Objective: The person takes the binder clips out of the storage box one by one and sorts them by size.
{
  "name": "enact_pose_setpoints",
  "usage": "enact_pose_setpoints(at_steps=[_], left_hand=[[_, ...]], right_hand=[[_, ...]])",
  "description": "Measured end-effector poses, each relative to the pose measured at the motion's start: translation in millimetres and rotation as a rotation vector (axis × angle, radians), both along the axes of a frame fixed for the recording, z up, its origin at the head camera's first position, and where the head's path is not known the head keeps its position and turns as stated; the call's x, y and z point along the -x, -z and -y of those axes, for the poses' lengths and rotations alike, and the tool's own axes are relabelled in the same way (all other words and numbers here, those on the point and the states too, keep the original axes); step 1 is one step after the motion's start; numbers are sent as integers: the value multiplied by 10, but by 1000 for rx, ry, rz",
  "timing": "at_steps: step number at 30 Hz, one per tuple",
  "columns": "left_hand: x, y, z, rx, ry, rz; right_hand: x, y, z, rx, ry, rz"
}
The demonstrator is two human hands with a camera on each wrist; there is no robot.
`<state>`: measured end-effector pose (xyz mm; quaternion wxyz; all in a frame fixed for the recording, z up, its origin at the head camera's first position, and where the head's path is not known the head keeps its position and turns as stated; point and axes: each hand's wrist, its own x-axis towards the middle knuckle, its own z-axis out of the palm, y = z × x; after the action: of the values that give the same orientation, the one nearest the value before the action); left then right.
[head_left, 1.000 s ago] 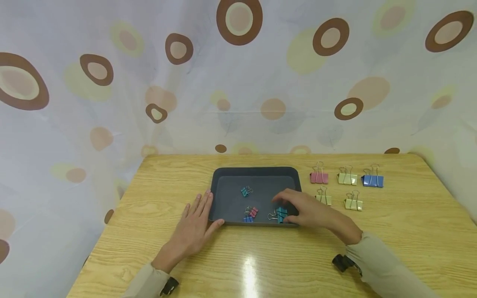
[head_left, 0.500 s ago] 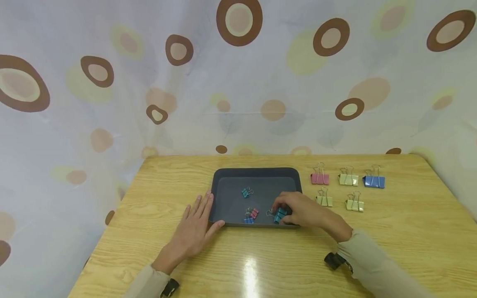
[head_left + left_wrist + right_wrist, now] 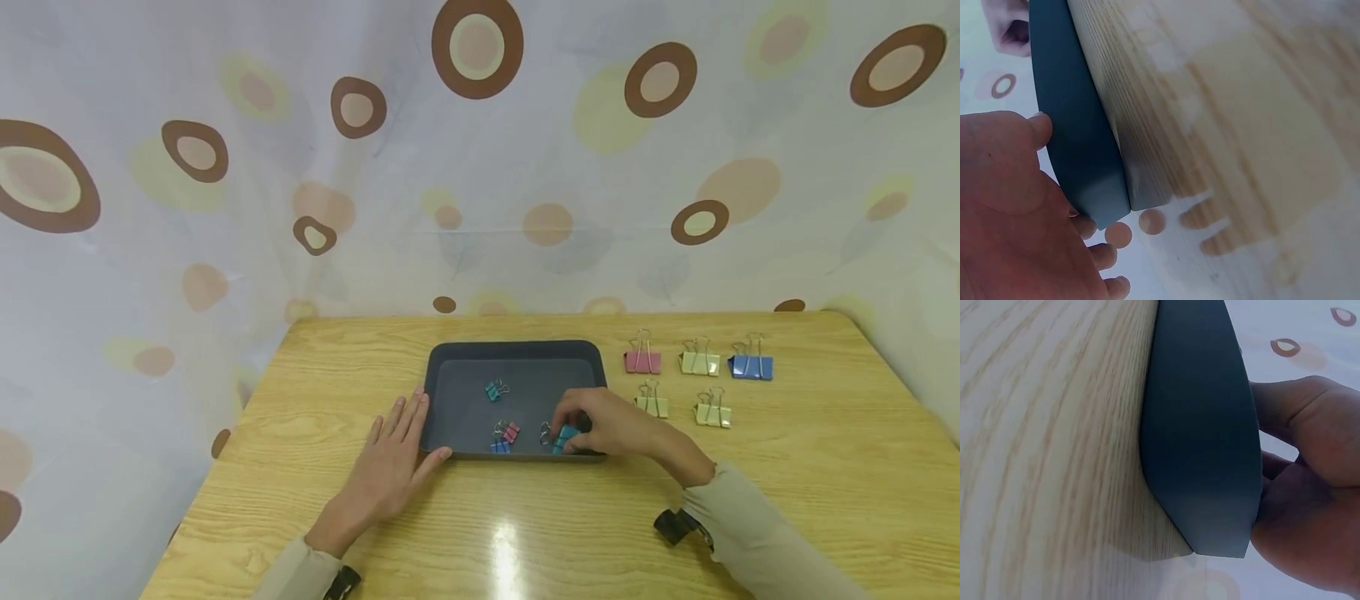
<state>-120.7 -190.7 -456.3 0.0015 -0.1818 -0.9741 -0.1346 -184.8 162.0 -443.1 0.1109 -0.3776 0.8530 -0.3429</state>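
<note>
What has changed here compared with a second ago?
The right hand has closed on the large teal clip and now pinches it; the clip has turned to a slant. Unchanged: the left hand at the left edge of the tray, the small teal clip, the large blue clip.

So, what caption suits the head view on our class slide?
Right hand gripping a teal clip in a dark tray, left hand touching the tray's edge.

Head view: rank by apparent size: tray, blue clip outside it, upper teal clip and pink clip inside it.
1. Tray
2. Blue clip outside the tray
3. Upper teal clip and pink clip inside the tray: too alike to rank.
</note>
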Motion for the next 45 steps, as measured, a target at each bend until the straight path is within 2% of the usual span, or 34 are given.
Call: enact_pose_setpoints(at_steps=[5,11,20,25,31,36,45], left_hand=[[-1,10,0,6,-6,15],[2,6,1,11,-5,26],[39,8,-9,18,10,14],[37,26,-53,2,19,16],[2,-4,-11,6,-10,18],[2,-11,-2,-1,-2,10],[3,4,4,13,-4,17]], right_hand=[[-23,11,-28,96,63,41],[-62,14,-83,230,142,24],[-186,5,-336,391,207,128],[-317,-38,-502,412,276,140],[-382,-43,-624,424,316,79],[-451,-69,-791,459,330,20],[-552,-38,-1159,413,472,-33]])
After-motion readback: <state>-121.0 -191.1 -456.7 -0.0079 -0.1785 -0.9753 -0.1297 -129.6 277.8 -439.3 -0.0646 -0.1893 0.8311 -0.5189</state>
